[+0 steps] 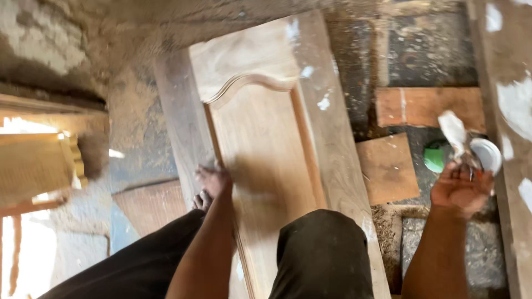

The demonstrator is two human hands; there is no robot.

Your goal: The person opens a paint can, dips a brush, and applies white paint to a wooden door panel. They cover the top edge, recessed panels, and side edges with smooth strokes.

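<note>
A pale wooden door [266, 138] with a raised arched panel lies flat under me, running away from my knees. My left hand [213, 180] presses on the moulding at the panel's left edge; it is blurred, and I cannot make out whether anything is under the fingers. Bare toes [202, 200] show just below that hand. Off to the right, my right hand [463, 188] is raised and closed around a crumpled white rag [451, 130] and a small round white tin [487, 155]. A green round object [435, 158] sits behind that hand.
Two short reddish boards [424, 105] [388, 169] lie on the dusty floor right of the door. A long plank with white patches [507, 111] runs down the right edge. Stacked timber [39, 166] sits at the left in bright light. Sawdust covers the ground.
</note>
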